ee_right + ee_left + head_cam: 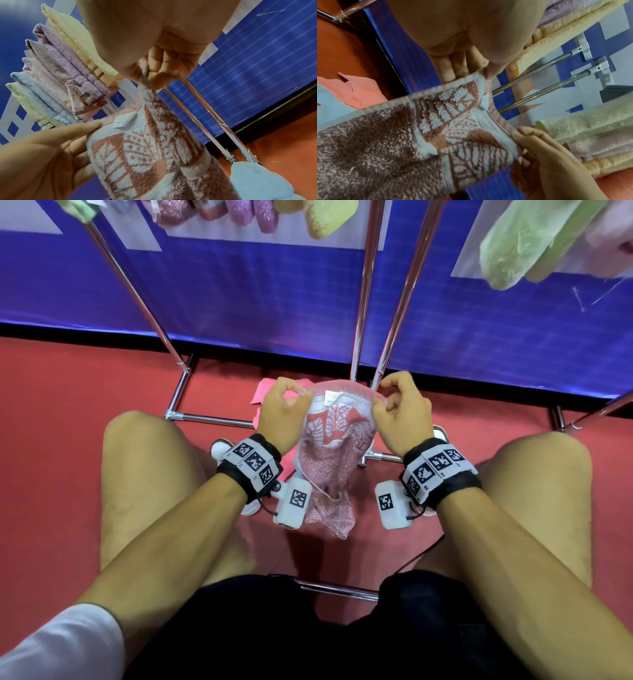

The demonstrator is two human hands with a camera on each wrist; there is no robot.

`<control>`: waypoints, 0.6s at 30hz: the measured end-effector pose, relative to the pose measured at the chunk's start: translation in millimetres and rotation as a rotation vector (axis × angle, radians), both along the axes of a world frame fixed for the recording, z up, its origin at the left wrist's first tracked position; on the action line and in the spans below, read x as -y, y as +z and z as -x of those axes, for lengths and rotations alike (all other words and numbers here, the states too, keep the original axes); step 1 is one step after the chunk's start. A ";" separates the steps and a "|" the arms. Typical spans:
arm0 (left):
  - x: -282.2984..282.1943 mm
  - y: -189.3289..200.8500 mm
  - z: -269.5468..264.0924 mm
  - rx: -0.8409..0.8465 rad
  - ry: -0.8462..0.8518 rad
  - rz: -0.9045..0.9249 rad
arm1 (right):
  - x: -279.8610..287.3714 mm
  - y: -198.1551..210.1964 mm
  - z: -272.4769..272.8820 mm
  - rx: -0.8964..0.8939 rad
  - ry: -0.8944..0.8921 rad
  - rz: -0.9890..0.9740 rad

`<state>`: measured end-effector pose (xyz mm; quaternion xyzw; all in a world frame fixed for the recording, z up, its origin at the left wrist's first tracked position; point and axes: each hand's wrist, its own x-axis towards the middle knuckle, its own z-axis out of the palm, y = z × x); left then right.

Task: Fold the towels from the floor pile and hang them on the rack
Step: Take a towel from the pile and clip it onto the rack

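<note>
While the person squats over the red floor (51, 440), here is the count, near to far.

Knees: two, bare, spread wide, one either side of the hands.

Wrist rigs: two, black bands with white tag blocks, one per wrist.

Towel (334, 446): one in hand, pink and white with a leaf pattern and a small white label at its top hem, held up between the knees, lower end drooping to the floor.

Left hand (282, 412): thumb and forefinger pinched on the towel's top-left corner, the other fingers loosely curled behind the hem.

Right hand (400, 412): thumb and forefinger pinched tight on the top-right corner, the cloth bunched into a narrow twist there in the right wrist view.

Hem: stretched between the two hands, arching slightly upward.

Floor pile (265, 393): a pink cloth showing just behind the left hand; the left wrist view shows a pale blue piece beside it, so at least two left.

Rack (368, 302): chrome poles rising just beyond the hands, foot bars on the floor around the pile.

Hung towels (68, 75): six counted in the right wrist view, folded side by side: yellow, lilac, brown-pink, pale pink, blue, green.

Backdrop (257, 302): one blue panel wall behind the rack.
</note>
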<state>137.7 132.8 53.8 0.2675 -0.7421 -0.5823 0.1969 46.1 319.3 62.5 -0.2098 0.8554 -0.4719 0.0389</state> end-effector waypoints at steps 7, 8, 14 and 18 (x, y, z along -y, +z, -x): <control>-24.4 -5.4 -0.3 0.027 -0.147 -0.222 | 11.0 1.6 -18.0 0.086 0.196 0.050; -25.9 -4.6 0.2 0.033 -0.150 -0.258 | 12.4 1.2 -19.7 0.091 0.219 0.065; -26.3 -2.1 2.8 0.043 -0.193 -0.360 | 15.5 0.0 -19.3 0.141 0.270 0.110; -23.4 -0.7 2.9 0.027 -0.223 -0.403 | 14.2 -0.2 -15.5 0.124 0.278 0.127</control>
